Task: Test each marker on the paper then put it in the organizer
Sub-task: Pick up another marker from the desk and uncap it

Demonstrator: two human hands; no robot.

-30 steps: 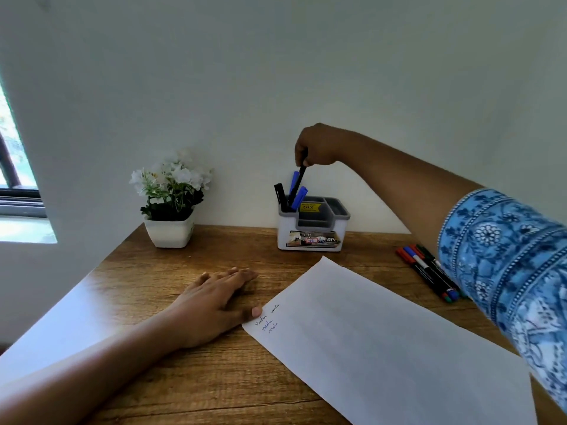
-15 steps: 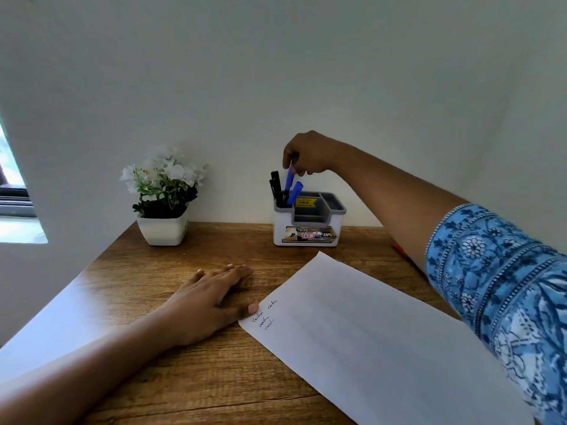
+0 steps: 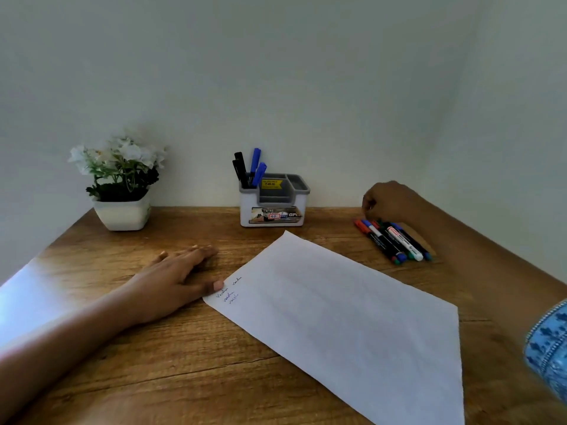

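A white sheet of paper (image 3: 352, 317) lies at an angle on the wooden desk (image 3: 159, 369), with a few handwritten scribbles at its left corner. My left hand (image 3: 171, 280) rests flat beside it, the thumb pressing on that corner. The white and grey organizer (image 3: 245, 211) stands against the wall; two black and two blue markers (image 3: 254, 168) stick out of its left compartment. Several loose markers (image 3: 394, 242) lie in a bunch at the right. My right hand (image 3: 389, 200) hovers over their far ends with fingers curled down; the fingertips are hidden, so a hold on one does not show.
A white pot of white flowers (image 3: 122, 214) stands at the back left of the desk. The wall runs close behind the organizer and along the right side. Bright light falls on the desk's left edge.
My right hand has let go of the black marker in the organizer and swung right and down to the bunch of loose markers. The left hand has stayed put.
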